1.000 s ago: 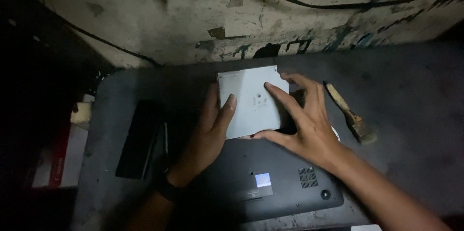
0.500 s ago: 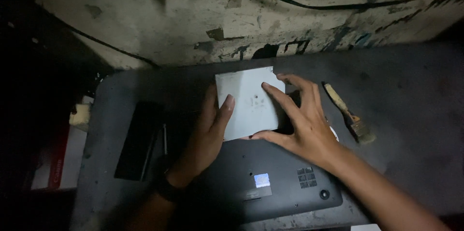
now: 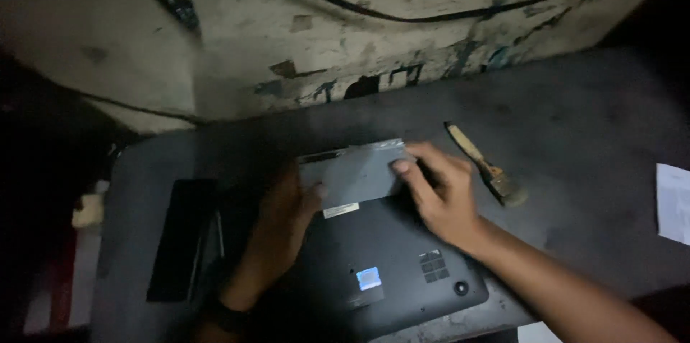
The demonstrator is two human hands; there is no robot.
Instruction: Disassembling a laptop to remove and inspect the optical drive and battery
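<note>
Since the earlier view, the pale grey rectangular panel (image 3: 357,173) has dropped flat onto the upturned black laptop (image 3: 388,264). Both the left hand (image 3: 282,224) and right hand (image 3: 440,196) press it with spread fingers, gripping nothing. On the laptop's base, a white strip label (image 3: 340,210) lies just below the panel, a small blue sticker (image 3: 369,278) nearer the person.

Small blue-white square sticker (image 3: 369,278) on near laptop underside; pale strip label (image 3: 341,210) just beyond it; white sheet, possibly paper (image 3: 673,203), far right.
</note>
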